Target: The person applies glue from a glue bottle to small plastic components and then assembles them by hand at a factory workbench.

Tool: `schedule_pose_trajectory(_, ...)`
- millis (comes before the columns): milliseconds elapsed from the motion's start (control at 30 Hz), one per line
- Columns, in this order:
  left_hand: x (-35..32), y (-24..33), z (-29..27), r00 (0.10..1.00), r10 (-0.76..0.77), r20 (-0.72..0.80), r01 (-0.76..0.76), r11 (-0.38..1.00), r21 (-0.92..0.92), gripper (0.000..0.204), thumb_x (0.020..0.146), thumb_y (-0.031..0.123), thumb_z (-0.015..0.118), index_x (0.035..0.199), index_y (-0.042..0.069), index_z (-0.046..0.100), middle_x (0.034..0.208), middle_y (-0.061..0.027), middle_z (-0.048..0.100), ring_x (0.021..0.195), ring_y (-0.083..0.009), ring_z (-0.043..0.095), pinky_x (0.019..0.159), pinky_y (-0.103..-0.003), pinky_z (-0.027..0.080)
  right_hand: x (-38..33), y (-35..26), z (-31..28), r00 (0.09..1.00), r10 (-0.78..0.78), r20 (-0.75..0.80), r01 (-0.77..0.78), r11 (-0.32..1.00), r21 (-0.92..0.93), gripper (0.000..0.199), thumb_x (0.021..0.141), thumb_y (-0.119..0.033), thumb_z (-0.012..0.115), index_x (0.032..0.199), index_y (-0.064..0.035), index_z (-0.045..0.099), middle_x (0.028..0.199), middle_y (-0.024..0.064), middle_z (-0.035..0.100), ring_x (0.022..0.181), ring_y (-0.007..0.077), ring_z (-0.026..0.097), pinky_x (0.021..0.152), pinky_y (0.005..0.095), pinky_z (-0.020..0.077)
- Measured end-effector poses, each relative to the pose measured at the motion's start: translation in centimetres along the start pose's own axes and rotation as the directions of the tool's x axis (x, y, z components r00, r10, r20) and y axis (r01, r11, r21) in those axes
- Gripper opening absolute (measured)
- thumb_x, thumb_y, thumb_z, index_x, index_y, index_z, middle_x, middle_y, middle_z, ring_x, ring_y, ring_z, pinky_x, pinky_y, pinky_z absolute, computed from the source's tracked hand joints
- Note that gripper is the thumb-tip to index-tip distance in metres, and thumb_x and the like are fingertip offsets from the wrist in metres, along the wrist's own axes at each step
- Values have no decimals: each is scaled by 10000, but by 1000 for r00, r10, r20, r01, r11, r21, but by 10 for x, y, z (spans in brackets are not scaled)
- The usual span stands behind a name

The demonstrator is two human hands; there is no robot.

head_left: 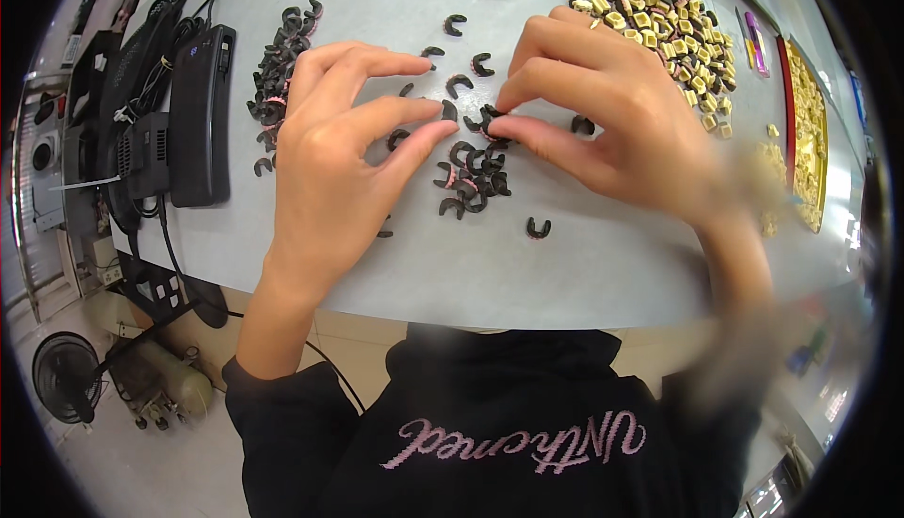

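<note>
- Left hand (341, 146): thumb and forefinger nearly meet at a dark piece (450, 111); whether they grip it cannot be told.
- Right hand (607, 104): fingertips pinch a black curved piece (489, 120), beside a cluster (476, 181) on the grey table (621, 278).
- Black top (508, 381): pink cursive lettering (518, 445) across the chest.
- Black device (201, 122): small lit display (194, 50).

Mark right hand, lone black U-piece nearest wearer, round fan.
Right hand (617, 104): head view, back of hand.
Lone black U-piece (538, 234): head view, curved base.
Round fan (66, 377): head view, grille.
</note>
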State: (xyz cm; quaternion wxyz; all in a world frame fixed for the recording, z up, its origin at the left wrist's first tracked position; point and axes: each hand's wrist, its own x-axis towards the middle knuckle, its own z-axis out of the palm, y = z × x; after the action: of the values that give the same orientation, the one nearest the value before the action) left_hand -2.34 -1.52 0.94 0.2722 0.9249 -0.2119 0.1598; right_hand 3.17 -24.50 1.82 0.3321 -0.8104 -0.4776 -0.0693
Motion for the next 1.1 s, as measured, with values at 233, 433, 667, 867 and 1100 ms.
schedule_pose_trajectory(233,3,5,5,999,14,-35,-12,999,52,166,708,62,824,867,80,782,1108,-23,717,1122,-257,576,884,-367,495,-3,-10,7,998,66,21,-65,997,-49,201,742,-96,800,823,-42,623,839,62,557,818,253,569,683,370,468)
schedule_pose_trajectory(433,2,3,10,997,58,-53,-56,998,38,155,715,21,805,858,61,760,1057,-31,720,1054,-262,619,845,-359,514,-2,-14,11,996,81,26,-80,996,-33,198,742,-75,784,839,-43,614,859,61,548,826,258,561,683,382,457)
schedule_pose_trajectory(667,1,-2,12,989,146,-35,-145,989,38,164,719,-31,737,861,22,674,908,-50,683,887,-247,642,744,-359,518,-2,-16,12,996,81,20,-81,996,-30,183,751,-59,772,832,-48,609,845,62,538,814,259,558,677,384,461)
schedule_pose_trajectory(867,0,-4,13,980,183,-75,-180,982,50,140,717,-6,755,828,32,680,880,-40,683,844,-242,647,718,-357,520,-1,-15,11,997,82,6,-82,997,-3,181,756,-55,778,828,-46,613,840,63,549,799,260,568,677,370,474)
schedule_pose_trajectory(1100,-1,1,8,990,131,-46,-130,991,21,170,722,-48,783,867,7,711,902,-74,718,811,-235,666,692,-315,529,-1,-14,-11,990,135,-28,-134,990,36,172,778,-51,779,835,-31,618,834,67,568,790,223,578,667,351,467)
